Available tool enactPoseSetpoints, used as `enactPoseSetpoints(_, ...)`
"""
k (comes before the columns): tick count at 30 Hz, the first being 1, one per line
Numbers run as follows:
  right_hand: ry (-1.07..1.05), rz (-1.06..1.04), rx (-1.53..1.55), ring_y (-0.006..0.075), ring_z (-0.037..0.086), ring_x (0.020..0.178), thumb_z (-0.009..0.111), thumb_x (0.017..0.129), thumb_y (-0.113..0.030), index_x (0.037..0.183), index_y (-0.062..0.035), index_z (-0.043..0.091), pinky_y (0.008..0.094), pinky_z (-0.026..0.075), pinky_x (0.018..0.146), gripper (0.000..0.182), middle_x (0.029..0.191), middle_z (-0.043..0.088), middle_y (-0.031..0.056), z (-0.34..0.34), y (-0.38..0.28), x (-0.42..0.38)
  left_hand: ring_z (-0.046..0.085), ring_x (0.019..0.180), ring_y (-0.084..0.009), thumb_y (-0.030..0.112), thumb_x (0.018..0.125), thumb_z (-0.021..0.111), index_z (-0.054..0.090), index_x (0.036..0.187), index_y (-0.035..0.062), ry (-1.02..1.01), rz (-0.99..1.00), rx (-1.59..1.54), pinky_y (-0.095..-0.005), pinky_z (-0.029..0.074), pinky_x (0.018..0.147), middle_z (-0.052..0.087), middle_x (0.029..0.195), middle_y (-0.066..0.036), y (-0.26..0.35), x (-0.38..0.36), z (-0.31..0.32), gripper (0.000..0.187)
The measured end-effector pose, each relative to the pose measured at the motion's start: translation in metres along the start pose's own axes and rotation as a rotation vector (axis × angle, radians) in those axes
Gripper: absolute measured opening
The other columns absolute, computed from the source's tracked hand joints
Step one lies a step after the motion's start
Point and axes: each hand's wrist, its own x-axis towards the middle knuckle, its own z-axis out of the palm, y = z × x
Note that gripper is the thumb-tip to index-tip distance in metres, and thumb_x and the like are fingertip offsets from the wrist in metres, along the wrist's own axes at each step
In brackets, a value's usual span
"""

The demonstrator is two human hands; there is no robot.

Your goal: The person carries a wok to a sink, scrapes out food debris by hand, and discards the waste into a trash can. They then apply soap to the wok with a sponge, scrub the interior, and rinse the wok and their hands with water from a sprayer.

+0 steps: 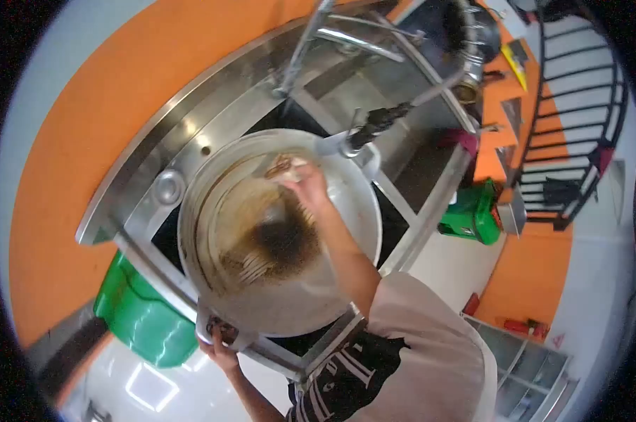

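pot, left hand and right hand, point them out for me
Pot (286, 313): head view, bare inner wall.
Left hand (223, 354): head view, middle of the hand.
Right hand (312, 188): head view, middle of the hand.

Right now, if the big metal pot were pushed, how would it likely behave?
The pot would probably feel heavy, given its broad metal body. Its wide shape on the steel frame suggests sliding rather than tipping. The wet-looking brown residue inside might slosh or smear.
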Motion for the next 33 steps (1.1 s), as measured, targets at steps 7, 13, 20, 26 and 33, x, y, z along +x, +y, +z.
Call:
enactPoseSetpoints(7,-0.148,0.223,0.339,0.0358,0.060,0.122,0.039,0.105,-0.034,0.135,-0.0038,0.051,0.0554,0.050,0.107,0.044,0.129,0.064,0.0166,0.056,-0.040,-0.050,0.070,0.088,-0.0194,0.009,0.098,0.060,0.052,0.128,-0.0048,-0.038,0.096,0.082,-0.0296,0.058,0.062,0.066,0.116,-0.015,0.011,-0.001,0.004,0.034)
enactPoseSetpoints(13,-0.107,0.270,0.275,0.0296,0.064,0.117,0.060,0.098,-0.014,0.129,-0.0012,0.056,0.0465,0.054,0.103,0.034,0.127,0.064,0.0145,0.030,-0.019,-0.049,0.068,0.089,-0.0203,0.012,0.094,0.064,0.053,0.129,-0.0073,-0.023,0.129,0.093,-0.0295,0.059,0.065,0.066,0.115,-0.015,0.016,-0.002,0.011,0.042)
enactPoseSetpoints(20,0.005,0.184,0.002,0.0275,0.062,0.116,0.071,0.086,-0.001,0.130,0.0008,0.053,0.0390,0.053,0.100,0.047,0.121,0.063,0.0150,0.018,-0.016,-0.045,0.070,0.085,-0.0213,0.008,0.096,0.058,0.053,0.127,-0.0073,-0.014,0.122,0.107,-0.0310,0.060,0.065,0.068,0.114,-0.016,0.015,-0.001,0.012,0.035)
enactPoseSetpoints(26,0.132,-0.276,-0.916,0.0266,0.058,0.117,0.080,0.070,-0.003,0.129,-0.0011,0.051,0.0365,0.050,0.097,0.066,0.122,0.060,0.0176,0.001,-0.016,-0.021,0.069,0.090,-0.0214,0.012,0.094,0.062,0.053,0.128,-0.0071,0.009,0.046,0.098,-0.0311,0.060,0.064,0.067,0.113,-0.016,0.021,-0.003,0.015,0.040)
enactPoseSetpoints(33,0.092,-0.370,-1.174,0.0261,0.063,0.105,0.083,0.065,-0.008,0.120,-0.0010,0.053,0.0356,0.049,0.095,0.063,0.105,0.066,0.0132,0.020,-0.033,0.001,0.069,0.086,-0.0202,0.010,0.097,0.061,0.055,0.123,-0.0070,-0.009,0.095,0.069,-0.0292,0.060,0.065,0.067,0.115,-0.016,0.018,-0.002,0.013,0.031)
